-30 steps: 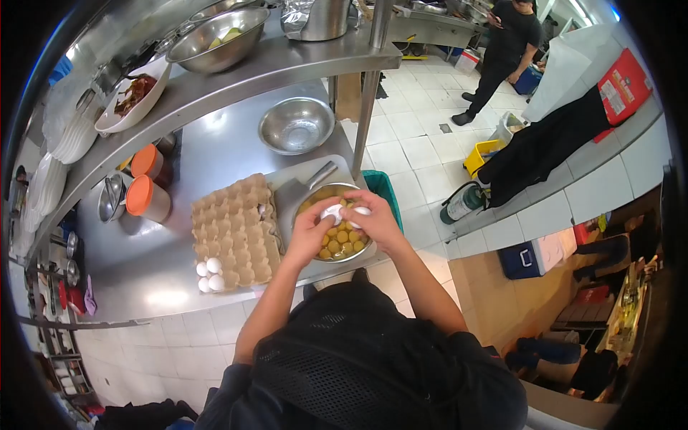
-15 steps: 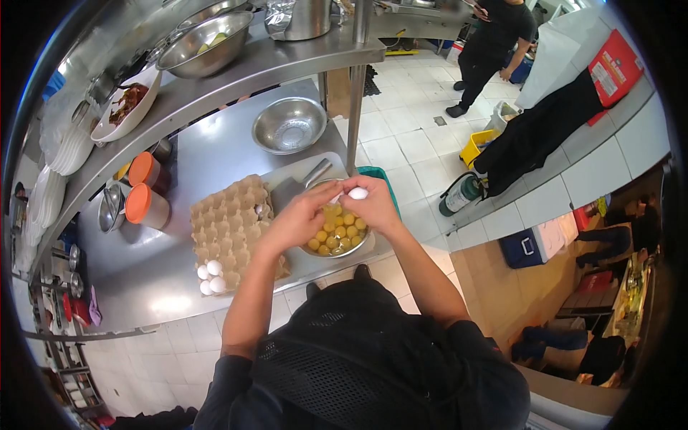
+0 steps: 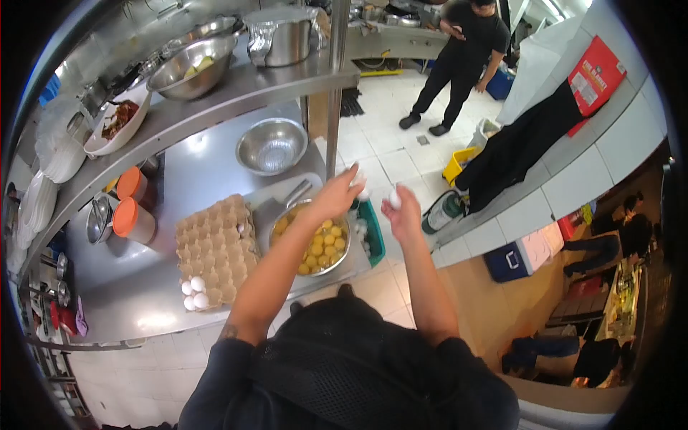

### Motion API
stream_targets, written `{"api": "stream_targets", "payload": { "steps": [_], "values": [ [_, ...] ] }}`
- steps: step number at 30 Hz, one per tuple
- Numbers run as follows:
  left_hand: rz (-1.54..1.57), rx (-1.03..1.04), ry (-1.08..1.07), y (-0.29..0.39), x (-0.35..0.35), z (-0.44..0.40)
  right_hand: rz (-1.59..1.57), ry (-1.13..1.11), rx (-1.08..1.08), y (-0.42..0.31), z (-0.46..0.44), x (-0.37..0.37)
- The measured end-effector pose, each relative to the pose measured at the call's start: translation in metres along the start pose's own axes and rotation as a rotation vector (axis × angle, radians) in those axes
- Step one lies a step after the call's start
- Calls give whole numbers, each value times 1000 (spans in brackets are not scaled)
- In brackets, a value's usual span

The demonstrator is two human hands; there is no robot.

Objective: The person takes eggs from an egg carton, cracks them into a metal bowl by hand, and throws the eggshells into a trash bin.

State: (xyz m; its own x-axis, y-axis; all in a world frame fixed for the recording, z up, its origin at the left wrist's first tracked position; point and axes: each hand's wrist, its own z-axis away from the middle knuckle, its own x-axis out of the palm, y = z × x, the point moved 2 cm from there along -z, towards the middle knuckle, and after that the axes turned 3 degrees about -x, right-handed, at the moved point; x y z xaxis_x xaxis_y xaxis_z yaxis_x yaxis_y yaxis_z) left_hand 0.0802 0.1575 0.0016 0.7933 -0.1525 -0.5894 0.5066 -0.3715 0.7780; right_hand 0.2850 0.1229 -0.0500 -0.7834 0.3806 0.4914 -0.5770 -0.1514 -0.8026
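Observation:
My left hand reaches over the far right rim of a metal bowl of several raw egg yolks. A white eggshell piece shows at its fingertips. Out to the right, my right hand holds a white eggshell between thumb and fingers. Below and between the hands stands a green bin with whitish shells in it. Left of the bowl lies a cardboard egg tray, with several whole white eggs at its near left corner.
A white cutting board carries a broad metal blade beside the bowl. Another metal bowl stands farther back. Orange-lidded tubs are at left. A metal shelf with a post overhangs the table. A person stands beyond.
Both hands have moved apart and to the right, from together above the yolks to around the green bin. The view has shifted, showing more of the bin.

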Motion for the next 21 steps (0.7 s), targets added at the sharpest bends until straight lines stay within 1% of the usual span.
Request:
{"api": "stream_targets", "payload": {
  "steps": [1, 3, 4, 5, 6, 7, 9, 11, 12, 13, 15, 16, 17, 19, 20, 21],
  "values": [
    [44, -132, -39, -11, 3, 6, -45, 16, -7, 12, -10, -10],
    [135, -132, 79, -33, 7, 19, -94, 22, -32, 17, -29, -3],
    [108, -116, 70, -35, 6, 25, -132, 42, -47, 17, -35, 3],
    [285, -217, 107, -38, 3, 28, -163, 36, -61, 14, -43, 23],
    [468, -326, 142, -40, 2, 32, -263, 103, -175, 8, -48, 50],
    [455, -317, 134, -39, 1, 36, -356, 175, -284, 4, -49, 74],
    [487, -367, 187, -35, -12, 44, -286, 144, -312, 8, -56, 117],
    [468, -373, 192, -36, -26, 53, -186, -188, -90, 26, -59, 147],
    [501, -375, 222, -40, -33, 60, -67, -269, 16, 33, -61, 154],
    [535, -379, 252, -44, -39, 68, -60, -277, 20, 33, -65, 153],
    [594, -409, 292, -47, -51, 76, -696, -273, 307, 27, -81, 144],
    [597, -420, 334, -45, -57, 81, -724, -331, 307, 23, -76, 136],
    [599, -430, 378, -40, -64, 85, -712, -337, 320, 16, -60, 132],
    [596, -420, 377, -24, -76, 84, -541, -600, 305, 6, -23, 129],
    [581, -349, 347, -10, -81, 80, -419, -696, 333, 7, -8, 130],
    [567, -282, 317, 1, -83, 77, -412, -696, 353, 8, 9, 132]
  ]
}}
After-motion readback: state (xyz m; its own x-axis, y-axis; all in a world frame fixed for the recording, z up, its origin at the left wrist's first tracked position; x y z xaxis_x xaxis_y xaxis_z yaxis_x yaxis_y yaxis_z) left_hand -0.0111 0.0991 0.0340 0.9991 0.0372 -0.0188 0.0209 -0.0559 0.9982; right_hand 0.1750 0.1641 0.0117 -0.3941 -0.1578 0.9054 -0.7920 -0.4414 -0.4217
